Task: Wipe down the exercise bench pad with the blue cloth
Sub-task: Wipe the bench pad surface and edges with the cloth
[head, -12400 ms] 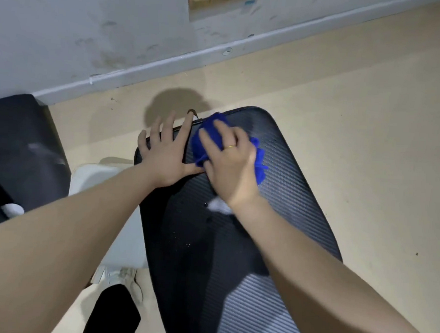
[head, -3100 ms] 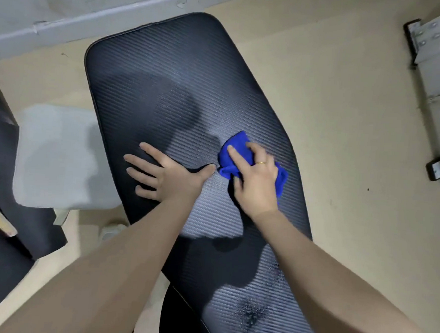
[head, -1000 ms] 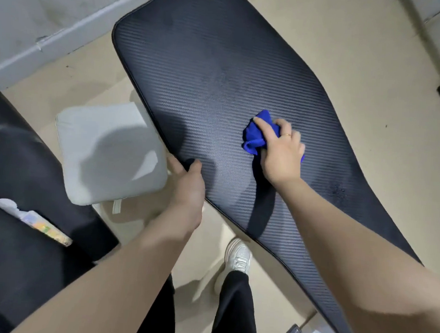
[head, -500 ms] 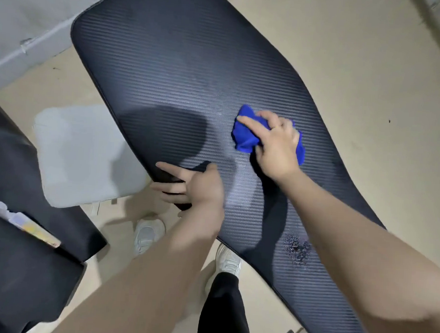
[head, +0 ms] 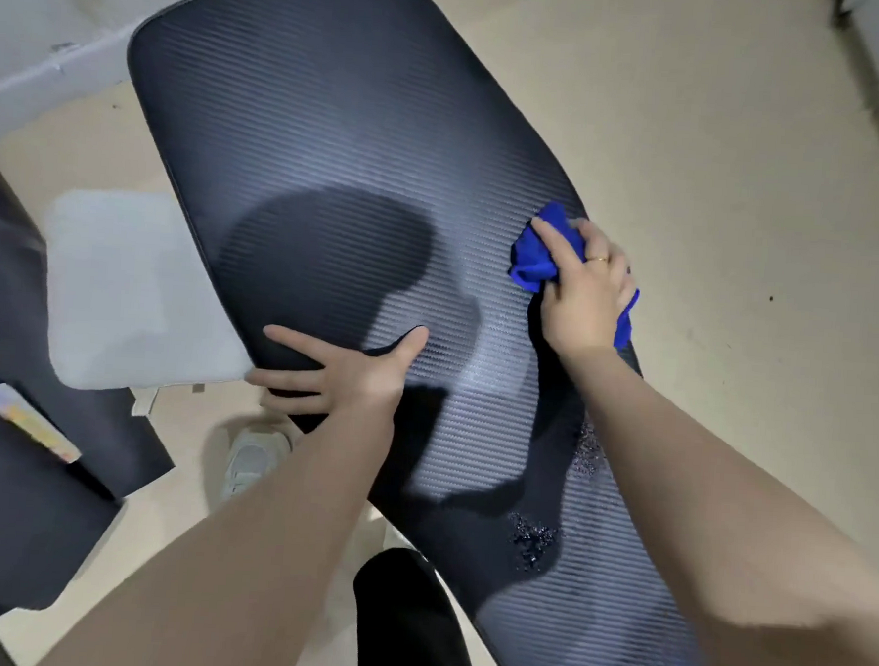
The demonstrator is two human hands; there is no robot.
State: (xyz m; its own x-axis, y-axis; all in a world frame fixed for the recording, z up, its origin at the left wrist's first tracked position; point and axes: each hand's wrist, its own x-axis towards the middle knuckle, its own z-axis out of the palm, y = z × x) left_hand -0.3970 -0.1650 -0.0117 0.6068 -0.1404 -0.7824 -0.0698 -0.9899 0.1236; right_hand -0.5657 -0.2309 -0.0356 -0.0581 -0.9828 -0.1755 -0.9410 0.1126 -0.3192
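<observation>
Blue cloth (head: 537,260) at pad (head: 336,136) edge

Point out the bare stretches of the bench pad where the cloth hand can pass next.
The bench pad lies bare from its rounded far end down to the left hand, which rests at the near-left edge. The right hand presses the blue cloth at the right edge. Nearer, between the forearms, it is crowded, with wet specks there.
</observation>
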